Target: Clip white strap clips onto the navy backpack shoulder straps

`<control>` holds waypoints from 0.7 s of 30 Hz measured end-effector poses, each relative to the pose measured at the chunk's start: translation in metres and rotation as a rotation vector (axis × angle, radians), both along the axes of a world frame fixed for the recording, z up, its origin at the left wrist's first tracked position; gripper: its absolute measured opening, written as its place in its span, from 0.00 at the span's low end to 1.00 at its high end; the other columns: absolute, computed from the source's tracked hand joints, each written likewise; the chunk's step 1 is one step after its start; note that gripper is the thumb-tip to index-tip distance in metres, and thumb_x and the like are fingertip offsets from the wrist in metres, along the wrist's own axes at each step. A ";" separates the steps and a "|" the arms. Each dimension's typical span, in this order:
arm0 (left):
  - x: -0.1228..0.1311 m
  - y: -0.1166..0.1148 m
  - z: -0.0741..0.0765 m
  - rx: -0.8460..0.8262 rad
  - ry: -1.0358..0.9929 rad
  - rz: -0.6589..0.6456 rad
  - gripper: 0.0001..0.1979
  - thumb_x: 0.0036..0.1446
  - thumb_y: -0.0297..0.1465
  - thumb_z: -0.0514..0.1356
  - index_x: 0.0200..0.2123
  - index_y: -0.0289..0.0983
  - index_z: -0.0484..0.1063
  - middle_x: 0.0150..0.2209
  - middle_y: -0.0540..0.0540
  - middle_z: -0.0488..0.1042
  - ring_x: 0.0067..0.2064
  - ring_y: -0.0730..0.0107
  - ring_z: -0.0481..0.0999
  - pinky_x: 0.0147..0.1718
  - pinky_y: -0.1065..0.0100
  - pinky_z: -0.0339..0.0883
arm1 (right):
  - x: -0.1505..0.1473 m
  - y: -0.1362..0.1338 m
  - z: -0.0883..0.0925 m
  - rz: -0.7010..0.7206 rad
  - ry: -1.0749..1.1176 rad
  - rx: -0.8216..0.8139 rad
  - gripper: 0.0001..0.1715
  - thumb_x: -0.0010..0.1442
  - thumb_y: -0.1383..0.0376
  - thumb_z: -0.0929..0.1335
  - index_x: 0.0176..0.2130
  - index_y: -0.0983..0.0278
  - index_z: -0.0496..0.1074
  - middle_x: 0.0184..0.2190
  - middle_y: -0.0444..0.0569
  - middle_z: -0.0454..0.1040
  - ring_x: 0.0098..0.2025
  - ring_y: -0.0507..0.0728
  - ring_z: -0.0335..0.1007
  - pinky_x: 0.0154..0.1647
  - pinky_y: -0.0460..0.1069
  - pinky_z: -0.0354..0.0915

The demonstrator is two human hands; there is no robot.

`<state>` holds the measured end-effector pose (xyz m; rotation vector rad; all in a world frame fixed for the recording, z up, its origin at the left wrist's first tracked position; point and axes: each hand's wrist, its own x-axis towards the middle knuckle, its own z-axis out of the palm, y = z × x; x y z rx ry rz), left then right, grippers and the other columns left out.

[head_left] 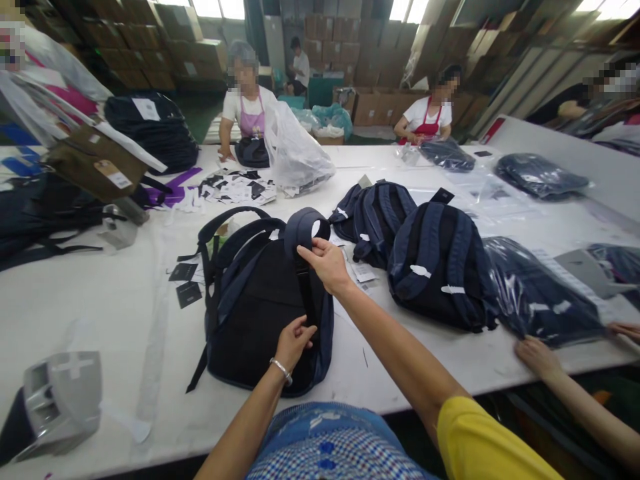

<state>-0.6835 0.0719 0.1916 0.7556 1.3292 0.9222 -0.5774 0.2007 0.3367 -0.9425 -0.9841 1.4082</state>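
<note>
A dark navy backpack [255, 313] lies back-side up on the white table [100, 307] in front of me. My right hand [326, 264] pinches its shoulder strap [303, 230] near the top, where the strap curls into a loop. My left hand [294, 341], with a bracelet on the wrist, grips the lower part of the same strap against the backpack's back panel.
Two more navy backpacks [440, 267] lie to the right, and one in a plastic bag [545, 293] sits under a co-worker's hand [537, 357]. Black tags [187, 283] and paper cards lie to the left. A tape dispenser [60, 400] sits near left. Seated people work across the table.
</note>
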 end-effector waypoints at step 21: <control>-0.022 0.026 -0.020 -0.050 0.131 -0.228 0.11 0.49 0.37 0.61 0.33 0.36 0.74 0.26 0.48 0.71 0.28 0.71 0.71 0.28 0.69 0.67 | 0.035 -0.108 0.003 0.161 -0.020 -0.386 0.23 0.55 0.52 0.69 0.47 0.61 0.71 0.37 0.48 0.78 0.37 0.56 0.73 0.37 0.49 0.68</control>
